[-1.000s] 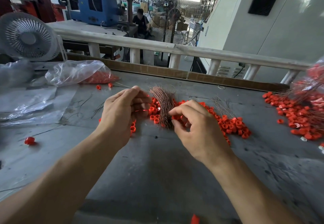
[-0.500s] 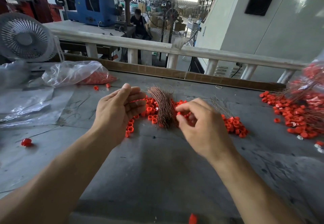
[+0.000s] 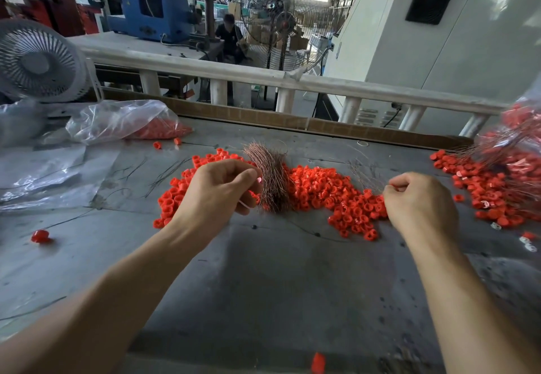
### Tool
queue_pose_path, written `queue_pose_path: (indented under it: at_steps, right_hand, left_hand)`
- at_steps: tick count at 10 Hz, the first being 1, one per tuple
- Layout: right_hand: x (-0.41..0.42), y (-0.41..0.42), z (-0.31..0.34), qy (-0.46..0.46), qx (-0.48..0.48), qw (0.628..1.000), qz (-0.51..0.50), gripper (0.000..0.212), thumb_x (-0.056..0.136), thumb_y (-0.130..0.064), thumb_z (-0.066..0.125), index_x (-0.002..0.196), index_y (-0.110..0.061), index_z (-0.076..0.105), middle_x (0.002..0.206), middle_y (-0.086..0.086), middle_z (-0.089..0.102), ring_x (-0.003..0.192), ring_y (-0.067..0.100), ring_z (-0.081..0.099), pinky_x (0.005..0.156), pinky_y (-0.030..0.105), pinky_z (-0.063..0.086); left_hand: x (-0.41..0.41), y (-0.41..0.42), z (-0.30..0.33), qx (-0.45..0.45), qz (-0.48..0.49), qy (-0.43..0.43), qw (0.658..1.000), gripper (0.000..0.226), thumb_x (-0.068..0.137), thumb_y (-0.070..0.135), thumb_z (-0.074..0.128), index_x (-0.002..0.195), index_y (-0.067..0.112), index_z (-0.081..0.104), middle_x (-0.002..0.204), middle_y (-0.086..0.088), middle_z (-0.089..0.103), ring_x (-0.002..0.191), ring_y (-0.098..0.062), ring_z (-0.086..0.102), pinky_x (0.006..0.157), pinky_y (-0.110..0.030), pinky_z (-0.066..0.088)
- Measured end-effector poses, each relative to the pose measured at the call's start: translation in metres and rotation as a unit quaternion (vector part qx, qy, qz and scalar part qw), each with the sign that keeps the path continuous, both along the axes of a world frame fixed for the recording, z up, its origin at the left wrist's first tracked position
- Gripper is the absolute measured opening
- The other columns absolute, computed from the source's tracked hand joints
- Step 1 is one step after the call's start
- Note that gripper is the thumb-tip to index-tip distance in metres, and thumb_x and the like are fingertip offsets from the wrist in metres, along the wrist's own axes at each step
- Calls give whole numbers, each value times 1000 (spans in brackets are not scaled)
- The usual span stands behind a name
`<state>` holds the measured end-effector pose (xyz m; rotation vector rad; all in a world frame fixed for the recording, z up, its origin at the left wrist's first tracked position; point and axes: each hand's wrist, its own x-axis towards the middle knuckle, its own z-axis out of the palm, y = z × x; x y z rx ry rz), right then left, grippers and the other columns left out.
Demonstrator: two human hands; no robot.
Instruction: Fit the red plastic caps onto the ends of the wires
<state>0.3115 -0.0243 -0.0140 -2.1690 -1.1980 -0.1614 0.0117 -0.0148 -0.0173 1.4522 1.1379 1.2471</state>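
A bundle of thin copper wires (image 3: 270, 177) lies on the grey table (image 3: 278, 280), in the middle of a spread of loose red plastic caps (image 3: 325, 192). My left hand (image 3: 218, 190) is right beside the bundle on its left, fingers curled, pinching a thin wire at the bundle's edge. My right hand (image 3: 420, 201) is over the right end of the cap spread, fingers curled, with a red cap (image 3: 393, 188) pinched between thumb and forefinger. A few loose wires (image 3: 364, 173) lie just left of that hand.
A heap of capped wires and red caps (image 3: 497, 180) fills the right edge. A clear plastic bag (image 3: 123, 122) holding caps and plastic sheets lie at the back left, near a white fan (image 3: 38, 60). A stray cap (image 3: 40, 236) sits front left. A cardboard strip (image 3: 322, 125) borders the far edge.
My right hand has moved away from the wire bundle to the right, over the end of the cap spread. My left hand's fingers have curled in at the bundle's left side.
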Motion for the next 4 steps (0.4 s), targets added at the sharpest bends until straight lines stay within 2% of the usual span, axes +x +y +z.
queue_pose_path:
  at_steps: [2, 4]
  right_hand:
    - [1, 2, -2, -3, -34, 999, -5, 13, 85, -26, 69, 94, -23, 78, 108, 9, 76, 103, 38, 67, 88, 42, 56]
    - [-2, 0, -1, -18, -23, 1000, 5, 25, 88, -32, 67, 109, -22, 76, 114, 9, 74, 109, 37, 64, 94, 46, 53]
  left_hand:
    - [1, -1, -3, 17, -23, 45, 999, 16, 102, 13, 59, 98, 12, 74, 85, -7, 76, 67, -17, 69, 61, -29, 57]
    - [3, -2, -3, 20, -20, 65, 997, 15, 102, 11, 60, 97, 12, 74, 83, -6, 76, 67, -19, 70, 63, -35, 57]
